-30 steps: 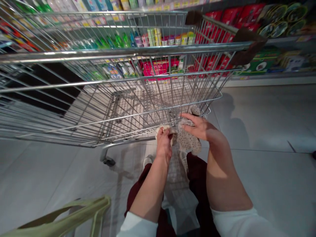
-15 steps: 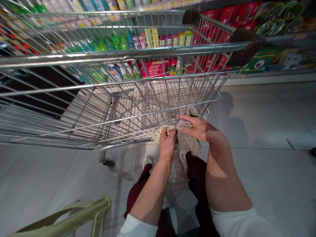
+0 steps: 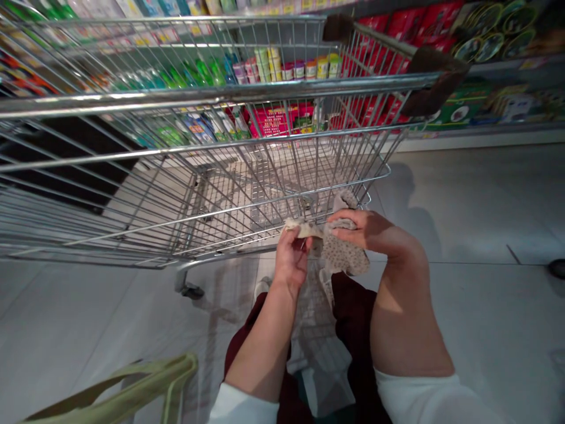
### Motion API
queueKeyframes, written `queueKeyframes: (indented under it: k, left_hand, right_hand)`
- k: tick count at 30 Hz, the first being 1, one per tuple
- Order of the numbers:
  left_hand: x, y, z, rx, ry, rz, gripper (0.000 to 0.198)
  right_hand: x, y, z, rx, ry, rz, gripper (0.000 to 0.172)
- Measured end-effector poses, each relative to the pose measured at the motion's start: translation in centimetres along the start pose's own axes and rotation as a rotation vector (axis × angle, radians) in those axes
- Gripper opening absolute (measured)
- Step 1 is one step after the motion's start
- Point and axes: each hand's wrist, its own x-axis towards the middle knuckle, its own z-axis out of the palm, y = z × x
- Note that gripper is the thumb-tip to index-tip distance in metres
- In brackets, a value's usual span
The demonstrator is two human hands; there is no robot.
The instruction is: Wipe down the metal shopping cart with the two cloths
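Note:
My left hand [image 3: 292, 259] pinches a pale cream cloth [image 3: 304, 228] beside the lower side of the wire cart. To its right, my right hand [image 3: 364, 229] has its fingers closed on a grey-beige spotted cloth [image 3: 346, 253], which hangs below the fingers. The two cloths meet or overlap between my hands; whether they are one piece I cannot tell. Both hands are just outside the metal shopping cart [image 3: 229, 93], near its lower right corner.
Shelves beyond the cart hold green bottles [image 3: 203, 72], colourful tubs [image 3: 311, 69] and red packs [image 3: 401, 26]. A dark panel [image 3: 66, 159] is at the left. A yellow-green strap [image 3: 145, 386] hangs at the lower left. A cart wheel [image 3: 192, 291] stands on the tiled floor.
My hands have moved slightly apart, the right one rightward with the spotted cloth. My left hand has turned, and the cream cloth now stretches toward the spotted one.

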Motion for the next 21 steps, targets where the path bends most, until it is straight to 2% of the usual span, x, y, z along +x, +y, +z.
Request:
queueKeyframes:
  k: [4, 8, 11, 17, 21]
  left_hand:
    - [0.1, 0.2, 0.1, -0.034, 0.029, -0.054, 0.015]
    - [0.0, 0.2, 0.1, -0.020, 0.019, -0.041, 0.015]
    - [0.0, 0.2, -0.1, -0.001, 0.016, -0.033, 0.020]
    - [-0.1, 0.1, -0.7, 0.059, -0.026, 0.000, 0.026]
    - [-0.3, 0.0, -0.7, 0.078, -0.009, -0.008, 0.025]
  right_hand:
    - [-0.1, 0.6, 0.1, -0.070, -0.023, 0.030, 0.033]
    - [1.1, -0.7, 1.3, -0.096, -0.132, -0.006, 0.040]
    - [1.9, -1.8, 2.1, -0.129, -0.133, 0.063, 0.044]
    - [2.6, -2.7, 3.0, -0.239, -0.213, 0.179, 0.037]
    - [3.0, -3.0, 3.7, -0.275, -0.259, 0.217, 0.040]
